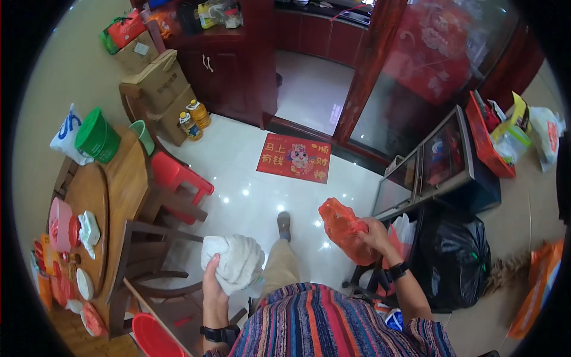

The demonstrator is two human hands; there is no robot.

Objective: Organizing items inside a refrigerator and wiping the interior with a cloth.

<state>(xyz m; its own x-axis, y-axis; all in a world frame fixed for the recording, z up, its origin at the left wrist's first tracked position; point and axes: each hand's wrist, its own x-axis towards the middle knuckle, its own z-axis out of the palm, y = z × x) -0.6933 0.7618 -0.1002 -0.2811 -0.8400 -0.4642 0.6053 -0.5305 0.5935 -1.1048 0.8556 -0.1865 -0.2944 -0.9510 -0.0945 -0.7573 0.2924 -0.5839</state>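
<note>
My left hand (pixel 214 280) grips a bundled white cloth (pixel 235 262), which looks like a towel, thumb on top and the fingers hidden beneath it. A bit of clear or pale plastic shows at the cloth's lower right edge. Out to the right, my right hand (pixel 377 236) is closed around the gathered neck of an orange-red plastic bag (pixel 345 232). The bag bulges below my fist, and its contents cannot be made out. Both hands are held apart, on either side of my striped shirt, above the pale tiled floor (pixel 241 196).
A wooden table (pixel 129 174) and chair (pixel 134 250) stand at left, beside a red plastic stool (pixel 180 178). Cooking oil bottles (pixel 191 127) stand by cartons (pixel 163 89). Ahead, a red mat (pixel 294 158) lies before a sliding door. A glass-fronted cabinet (pixel 428 156) and black garbage bag (pixel 450 259) stand right.
</note>
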